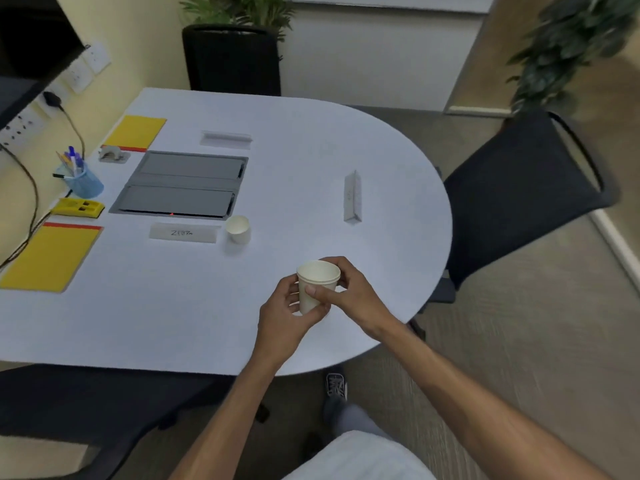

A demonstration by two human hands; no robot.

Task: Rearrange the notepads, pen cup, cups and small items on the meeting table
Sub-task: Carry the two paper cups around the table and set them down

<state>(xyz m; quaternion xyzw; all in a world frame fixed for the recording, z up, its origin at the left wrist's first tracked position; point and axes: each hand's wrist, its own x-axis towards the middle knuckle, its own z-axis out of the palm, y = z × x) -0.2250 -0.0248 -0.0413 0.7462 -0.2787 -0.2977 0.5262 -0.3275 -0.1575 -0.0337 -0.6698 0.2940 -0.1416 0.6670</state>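
Observation:
Both hands hold a stack of white paper cups (317, 284) above the near right part of the white meeting table (294, 150). My left hand (285, 315) cradles the bottom of the stack. My right hand (346, 289) grips its upper part, thumb across the front. A single paper cup (239, 229) stands beside a name card reading "ZEBRA" (183, 233). Two yellow notepads lie at the left: one near (50, 258), one far (135, 133). A blue mesh pen cup (83, 180) with pens stands between them.
A grey cable hatch (180, 185) is set into the table's centre. Two more name cards lie at the far side (225, 137) and the right (352, 197). A yellow stapler (78, 207) and a tape dispenser (112, 154) sit at the left. Black chairs stand at the back (232, 60) and right (519, 188).

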